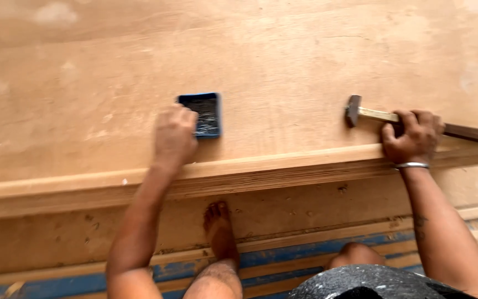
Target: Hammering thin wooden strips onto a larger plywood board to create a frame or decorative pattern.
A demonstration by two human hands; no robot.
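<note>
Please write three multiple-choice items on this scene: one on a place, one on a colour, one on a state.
1. Where is the hammer?
A. On the floor
B. In the right hand
C. In the tray

2. What colour is the tray?
A. Blue
B. Red
C. Green

3. What is the left hand doing?
A. Hanging by the foot
B. Gripping the hammer
C. Reaching at the tray

Answers: 1 B, the fingers wrap its handle over the board. 2 A, its rim is blue. 3 C, the fingers lie at the tray's left edge.
</note>
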